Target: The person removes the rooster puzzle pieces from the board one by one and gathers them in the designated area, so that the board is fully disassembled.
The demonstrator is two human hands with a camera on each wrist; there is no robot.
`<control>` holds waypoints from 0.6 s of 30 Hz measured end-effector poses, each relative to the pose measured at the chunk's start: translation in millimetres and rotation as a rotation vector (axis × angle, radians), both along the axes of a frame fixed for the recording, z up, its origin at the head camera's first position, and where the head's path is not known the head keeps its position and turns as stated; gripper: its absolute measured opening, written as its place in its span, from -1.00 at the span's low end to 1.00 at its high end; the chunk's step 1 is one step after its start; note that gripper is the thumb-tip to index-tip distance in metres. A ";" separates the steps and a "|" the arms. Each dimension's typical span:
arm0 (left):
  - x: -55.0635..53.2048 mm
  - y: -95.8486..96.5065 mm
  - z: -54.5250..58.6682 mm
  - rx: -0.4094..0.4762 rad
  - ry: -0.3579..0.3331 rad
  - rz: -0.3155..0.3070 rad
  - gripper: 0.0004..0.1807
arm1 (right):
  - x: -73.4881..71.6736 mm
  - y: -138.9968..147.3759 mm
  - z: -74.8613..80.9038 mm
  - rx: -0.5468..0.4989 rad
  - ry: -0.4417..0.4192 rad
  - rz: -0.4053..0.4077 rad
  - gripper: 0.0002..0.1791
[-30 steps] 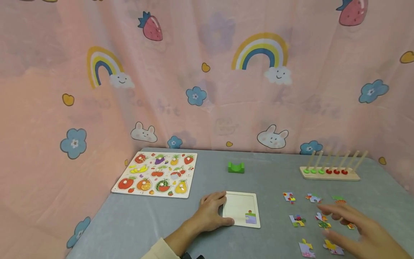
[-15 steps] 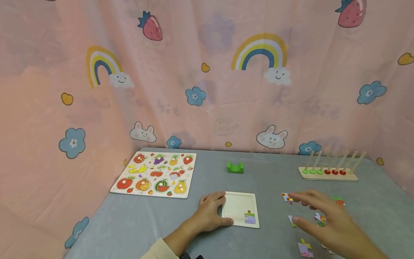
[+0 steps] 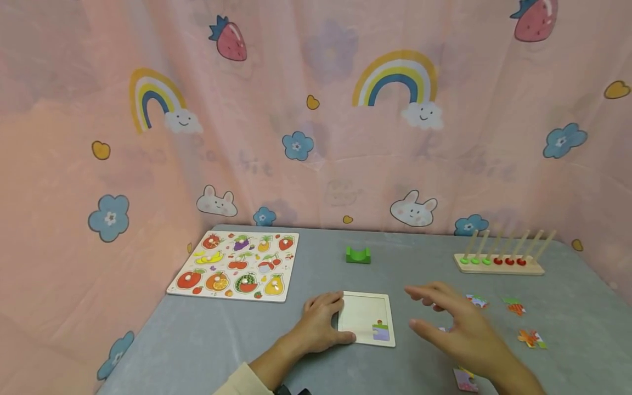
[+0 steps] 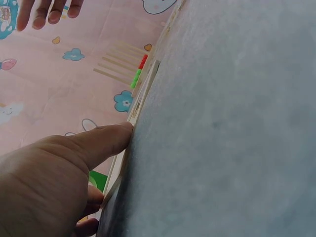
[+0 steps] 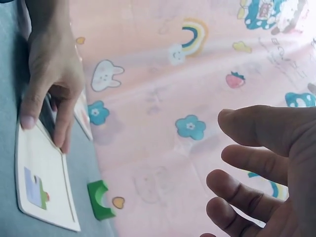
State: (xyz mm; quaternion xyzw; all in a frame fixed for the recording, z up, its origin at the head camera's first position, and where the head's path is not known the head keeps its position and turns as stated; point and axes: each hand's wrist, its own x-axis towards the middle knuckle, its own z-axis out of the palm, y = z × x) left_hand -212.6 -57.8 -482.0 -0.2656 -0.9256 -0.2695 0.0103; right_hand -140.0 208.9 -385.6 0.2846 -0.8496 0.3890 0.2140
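A shallow square wooden puzzle board (image 3: 360, 310) lies on the grey table. In its lower right corner sits one purple and green jigsaw piece (image 3: 381, 332). My left hand (image 3: 321, 326) holds the board at its left side, thumb at the near corner and fingers at the far one. Between the board and the loose jigsaw pieces, my right hand (image 3: 459, 329) hovers with fingers spread and nothing between them. Loose pieces around it include an orange one (image 3: 530, 338), a carrot one (image 3: 515, 306) and a purple one (image 3: 465, 379); the hand covers others.
A fruit knob puzzle (image 3: 234, 269) lies at the back left. Behind the board stands a small green block (image 3: 357, 255) with a curved top. At the back right is a wooden peg rack (image 3: 498, 264) with green and red beads. A pink patterned curtain (image 3: 316, 181) borders the table.
My right hand has moved left from above the loose pieces toward the board, uncovering the pieces on the right. The left hand and the board have stayed in place.
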 end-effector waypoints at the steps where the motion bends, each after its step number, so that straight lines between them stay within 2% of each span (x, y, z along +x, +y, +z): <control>1: -0.1 0.1 -0.2 -0.001 -0.001 0.000 -0.18 | -1.7 -2.5 -1.7 -0.006 0.000 -0.005 -0.46; 7: -0.5 0.4 -0.3 -0.004 -0.001 0.002 -0.19 | -12.8 -16.9 -12.6 -0.045 -0.029 -0.047 -0.53; 13: 0.0 0.5 0.2 -0.004 0.003 0.000 -0.19 | -19.2 -26.8 -24.6 -0.062 -0.156 -0.081 -0.57; 18: -0.2 0.8 0.1 -0.003 0.001 0.001 -0.20 | -24.4 -32.6 -38.1 -0.090 -0.222 -0.076 -0.58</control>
